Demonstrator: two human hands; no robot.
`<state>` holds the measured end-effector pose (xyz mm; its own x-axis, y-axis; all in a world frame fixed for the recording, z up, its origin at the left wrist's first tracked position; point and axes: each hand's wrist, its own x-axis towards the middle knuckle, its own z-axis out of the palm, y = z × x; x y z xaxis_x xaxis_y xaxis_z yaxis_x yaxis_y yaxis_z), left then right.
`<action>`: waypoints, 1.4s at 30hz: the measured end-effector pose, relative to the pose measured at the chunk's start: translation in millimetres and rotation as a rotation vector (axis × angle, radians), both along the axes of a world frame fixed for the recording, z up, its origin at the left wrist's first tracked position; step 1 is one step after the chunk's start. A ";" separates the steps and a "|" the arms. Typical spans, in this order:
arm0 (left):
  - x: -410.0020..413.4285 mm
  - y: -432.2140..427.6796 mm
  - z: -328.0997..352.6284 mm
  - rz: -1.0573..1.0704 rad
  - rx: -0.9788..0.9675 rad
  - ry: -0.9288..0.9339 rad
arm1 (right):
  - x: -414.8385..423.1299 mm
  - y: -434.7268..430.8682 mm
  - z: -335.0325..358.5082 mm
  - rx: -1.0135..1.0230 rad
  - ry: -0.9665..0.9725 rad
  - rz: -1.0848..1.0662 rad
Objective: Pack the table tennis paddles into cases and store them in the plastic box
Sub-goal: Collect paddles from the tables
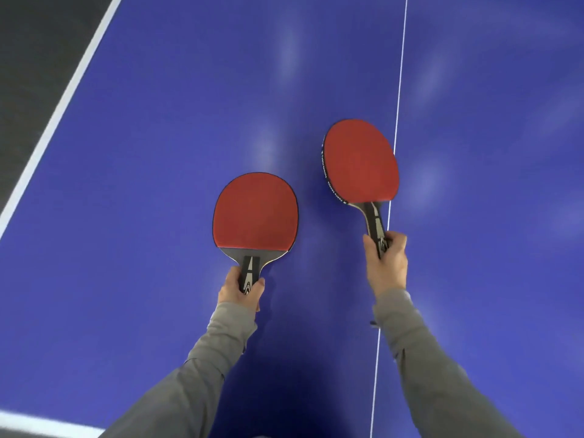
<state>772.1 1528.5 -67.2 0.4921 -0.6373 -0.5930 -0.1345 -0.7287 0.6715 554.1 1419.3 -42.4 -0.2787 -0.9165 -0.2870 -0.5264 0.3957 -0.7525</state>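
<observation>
Lower ends of both handles are hidden inside the fists; the back faces of both paddles are out of sight, and I cannot tell whether either blade touches the table (158, 153) or is held above it. Both forearms are cut off by the bottom edge. Left hand (241, 287): fingers and thumb curled around the handle of the left paddle (256, 210), well to the left of the thin white centre line (399, 90). Its face is flat to the camera: smooth matte red rubber, rounded, with a straight lower edge above a dark wedge-shaped neck. Right hand (385, 263): fingers wrapped around the handle of the right paddle (360, 162), just left of the line, right rim overlapping it. This blade is tilted, so a black edge band shows; the white lettering on it is too small to read. Both handles are dark with a pale inlay. Grey fabric sleeves (202, 358), creased. The table is glossy blue with blurred light patches. Far left of the line runs a broad white edge stripe (63, 102), with dark floor (38, 42) beyond it.
</observation>
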 end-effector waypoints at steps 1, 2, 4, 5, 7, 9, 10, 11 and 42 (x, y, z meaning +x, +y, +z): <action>-7.1 12.6 -0.8 0.005 0.008 0.006 | 3.2 28.9 2.2 0.022 -0.035 -0.046; -14.4 24.9 -2.2 0.012 0.012 0.019 | 6.3 55.9 3.6 0.051 -0.070 -0.082; -30.2 48.9 -3.8 0.014 0.030 0.049 | 11.1 103.9 6.4 0.099 -0.131 -0.131; -37.9 58.2 -4.8 0.007 0.043 0.059 | 12.7 122.8 7.3 0.115 -0.148 -0.148; -51.1 70.7 -7.8 -0.010 0.065 0.072 | 15.1 150.5 8.6 0.147 -0.177 -0.177; -65.1 77.6 -10.4 -0.015 0.078 0.092 | 14.5 170.0 8.9 0.171 -0.199 -0.185; -71.8 78.7 -11.2 -0.018 0.084 0.105 | 13.0 176.3 8.9 0.171 -0.196 -0.179; -77.4 78.5 -12.2 -0.026 0.089 0.111 | 11.8 180.4 8.6 0.166 -0.193 -0.166; -59.5 99.3 -19.2 -0.023 -0.094 0.672 | 68.0 212.7 -15.3 0.185 -0.173 0.122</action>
